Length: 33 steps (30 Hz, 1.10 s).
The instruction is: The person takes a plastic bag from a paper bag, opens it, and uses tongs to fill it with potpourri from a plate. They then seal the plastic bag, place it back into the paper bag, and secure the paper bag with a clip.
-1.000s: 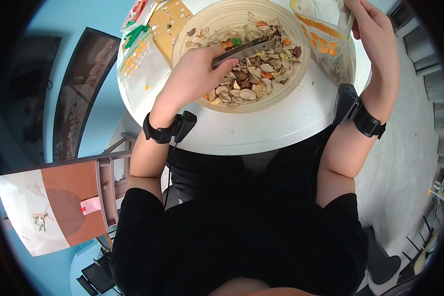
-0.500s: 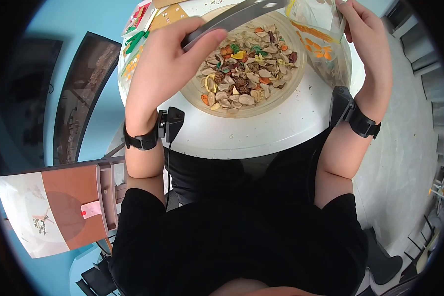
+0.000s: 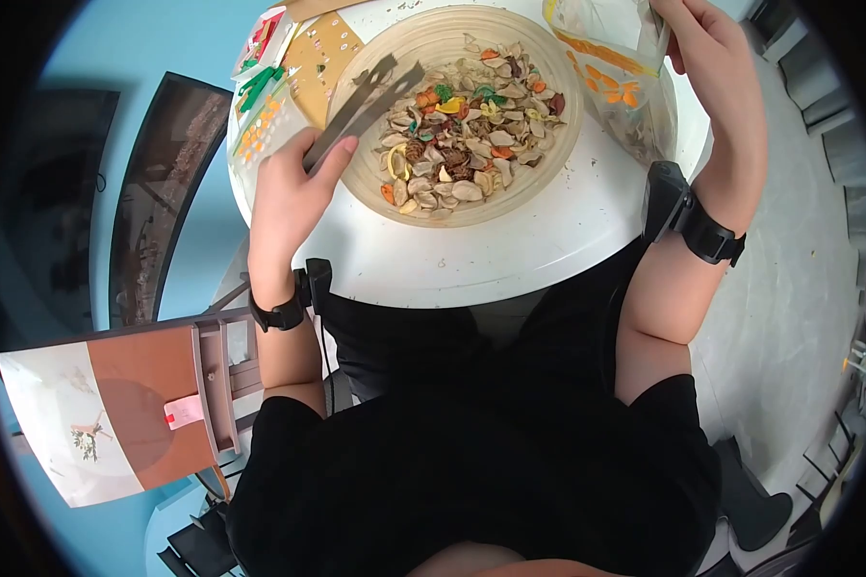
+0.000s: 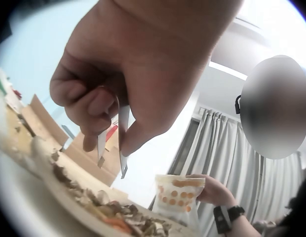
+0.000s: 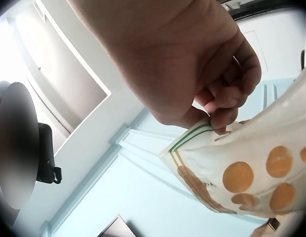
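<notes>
At the white table (image 3: pixel 510 274), the person has the left hand (image 3: pixel 292 207) at the near-left side of the bowl (image 3: pixel 548 168) and the right hand (image 3: pixel 712 48) up beyond its right side. The left thumb and curled fingers pinch the tongs (image 3: pixel 383 104), whose tips stand apart over the left part of the bowl, with nothing to be seen between them. The right thumb and fingers pinch the top edge of the bag (image 3: pixel 625 91), a clear one with orange dots; how wide its mouth stands I cannot tell.

I'd judge this to be a pause between grabs, the tongs unladen and the bag held at the ready. A next grab would call for bringing the parted tips down into the dried pieces (image 3: pixel 467 190) and closing them gently, since the thin, curled ones look likely to slip or crumble, while the bag is kept steady.

The dried pieces lie heaped in the bowl, mostly in its middle and right, between the two hands: right of the tongs and left of the bag. The bag hangs from the right hand just beside the bowl's right rim.
</notes>
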Tool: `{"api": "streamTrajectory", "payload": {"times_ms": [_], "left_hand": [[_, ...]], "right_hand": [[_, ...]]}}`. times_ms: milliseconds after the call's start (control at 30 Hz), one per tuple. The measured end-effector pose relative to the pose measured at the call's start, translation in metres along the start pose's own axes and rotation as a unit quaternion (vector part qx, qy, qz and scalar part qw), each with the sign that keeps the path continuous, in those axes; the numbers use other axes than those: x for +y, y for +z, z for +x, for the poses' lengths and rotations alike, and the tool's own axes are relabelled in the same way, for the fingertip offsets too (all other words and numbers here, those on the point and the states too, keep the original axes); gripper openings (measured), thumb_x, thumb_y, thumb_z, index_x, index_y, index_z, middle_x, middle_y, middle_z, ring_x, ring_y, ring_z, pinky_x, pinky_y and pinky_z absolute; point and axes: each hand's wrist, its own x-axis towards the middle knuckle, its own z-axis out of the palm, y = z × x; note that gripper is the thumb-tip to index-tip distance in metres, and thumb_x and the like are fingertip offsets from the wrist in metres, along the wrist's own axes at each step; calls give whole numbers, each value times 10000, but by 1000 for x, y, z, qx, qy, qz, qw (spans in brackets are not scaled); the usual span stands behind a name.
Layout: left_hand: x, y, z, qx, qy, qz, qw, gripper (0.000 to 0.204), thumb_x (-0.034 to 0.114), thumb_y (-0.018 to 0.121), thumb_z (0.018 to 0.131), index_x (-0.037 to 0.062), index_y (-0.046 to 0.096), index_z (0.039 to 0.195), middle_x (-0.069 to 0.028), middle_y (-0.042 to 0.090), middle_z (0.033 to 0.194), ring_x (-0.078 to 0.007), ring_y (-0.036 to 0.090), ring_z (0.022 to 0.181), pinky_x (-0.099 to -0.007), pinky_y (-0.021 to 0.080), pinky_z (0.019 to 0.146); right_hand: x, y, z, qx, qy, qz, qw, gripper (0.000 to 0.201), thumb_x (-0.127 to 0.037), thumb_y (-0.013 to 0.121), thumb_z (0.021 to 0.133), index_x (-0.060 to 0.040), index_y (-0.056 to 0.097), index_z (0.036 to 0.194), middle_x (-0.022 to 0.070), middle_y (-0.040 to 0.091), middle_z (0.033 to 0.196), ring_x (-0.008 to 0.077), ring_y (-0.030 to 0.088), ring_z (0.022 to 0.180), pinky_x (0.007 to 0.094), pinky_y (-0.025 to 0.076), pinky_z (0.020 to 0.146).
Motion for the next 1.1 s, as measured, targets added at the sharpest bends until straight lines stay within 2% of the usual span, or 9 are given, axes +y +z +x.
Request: {"api": "streamTrajectory", "payload": {"times_ms": [300, 400, 500, 633, 733, 833, 967, 1067, 1100], "left_hand": [[-47, 21, -7, 27, -9, 41, 999, 527, 443, 781, 884, -11, 618, 1098, -235, 699, 745, -360, 689, 657, -407, 543, 666], [-50, 19, -12, 14, -32, -2, 999, 590, 489, 770, 881, -23, 620, 1132, -249, 712, 832, -361, 702, 737, -421, 553, 719], [-50, 5, -24, 54, -21, -5, 998, 591, 461, 785, 881, -31, 625, 1168, -236, 719, 991, -341, 709, 887, -409, 552, 777], [-43, -13, -40, 175, 118, -78, 974, 492, 337, 817, 881, -3, 642, 1189, -139, 711, 1091, -267, 677, 1008, -381, 547, 837], [1, -33, -59, 141, 224, -270, 926, 458, 325, 823, 878, 13, 656, 1168, -105, 712, 1049, -189, 676, 931, -331, 546, 782], [46, -52, -74, 102, 284, -385, 872, 348, 284, 795, 901, 7, 683, 1081, -47, 707, 888, -98, 655, 763, -257, 517, 664], [56, -77, -88, -172, 168, -396, 886, 193, 210, 662, 1012, 18, 677, 1010, 53, 618, 795, -59, 577, 701, -229, 473, 639], [38, -90, -111, -95, 220, -371, 897, 162, 144, 641, 995, -1, 706, 1030, -8, 665, 833, -64, 590, 685, -215, 459, 615], [39, -98, -131, -79, 218, -388, 892, 238, 230, 736, 943, -2, 692, 972, 13, 635, 697, -46, 581, 597, -213, 446, 551]], "right_hand": [[-8, 8, -10, -1, -35, -35, 999, 311, -229, 589, 1032, 22, 686, 876, -37, 620, 753, 49, 530, 666, 233, 421, 584], [3, -12, -1, -19, -26, -50, 998, 282, -324, 654, 991, -86, 697, 847, -91, 488, 692, 31, 412, 659, 215, 312, 620], [-14, -32, -4, -20, -34, -60, 997, 264, -311, 648, 1002, -80, 712, 891, -91, 493, 707, 24, 406, 667, 213, 299, 615], [-70, -42, -25, -39, -81, -30, 995, 247, -282, 653, 1005, -54, 733, 950, -86, 540, 756, 18, 409, 691, 206, 294, 626], [-122, -32, -53, -106, -79, -42, 990, 229, -242, 634, 1008, -45, 731, 944, -74, 568, 780, 23, 437, 708, 214, 322, 618], [-173, -14, -79, -273, -82, -80, 955, 291, -225, 597, 1048, -2, 678, 879, -65, 620, 746, 12, 506, 646, 207, 407, 568], [-196, -9, -94, -373, -68, -127, 917, 255, -214, 610, 1045, -22, 676, 891, -68, 619, 743, -1, 498, 646, 201, 411, 560], [-196, -3, -123, -378, -110, -156, 906, 226, -222, 632, 1010, -33, 694, 903, -57, 603, 726, 15, 490, 654, 229, 390, 569], [-188, -1, -141, -376, -133, -162, 903, 217, -227, 642, 992, -37, 702, 907, -53, 594, 717, 23, 486, 659, 245, 379, 574]]}}
